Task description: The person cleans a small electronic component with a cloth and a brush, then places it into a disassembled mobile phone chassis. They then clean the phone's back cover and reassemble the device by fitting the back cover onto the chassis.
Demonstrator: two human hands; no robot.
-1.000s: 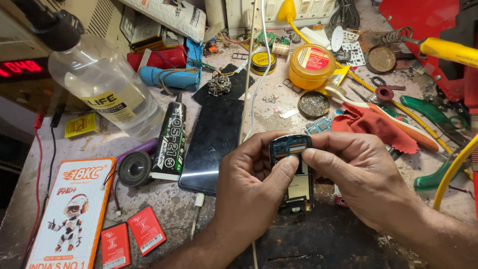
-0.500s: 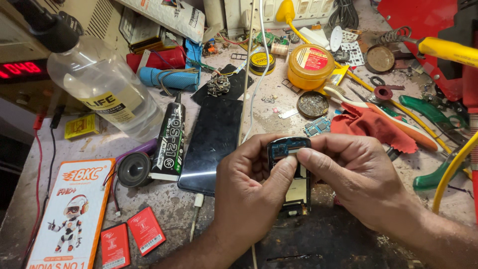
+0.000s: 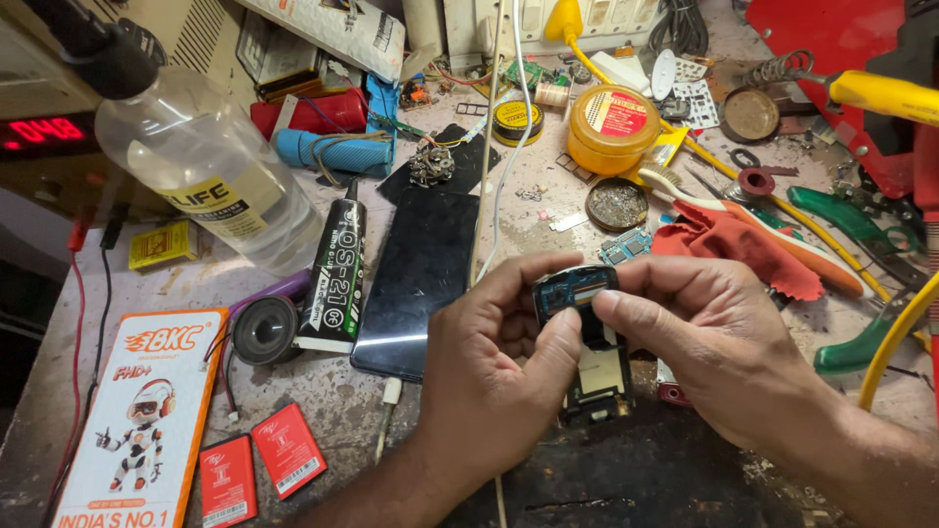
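Left hand (image 3: 489, 376) and right hand (image 3: 709, 347) grip an opened small phone (image 3: 587, 337) above the cluttered workbench (image 3: 333, 430).

Both forearms are being brought in from the lower edge, angled toward the middle of the view. The left hand (image 3: 489, 367) is being held with its back to the camera, thumb raised and fingers curled behind. The right hand (image 3: 709, 337) is being held opposite, index finger and thumb pinched inward. The fingertips are probably touching, though that is hidden.
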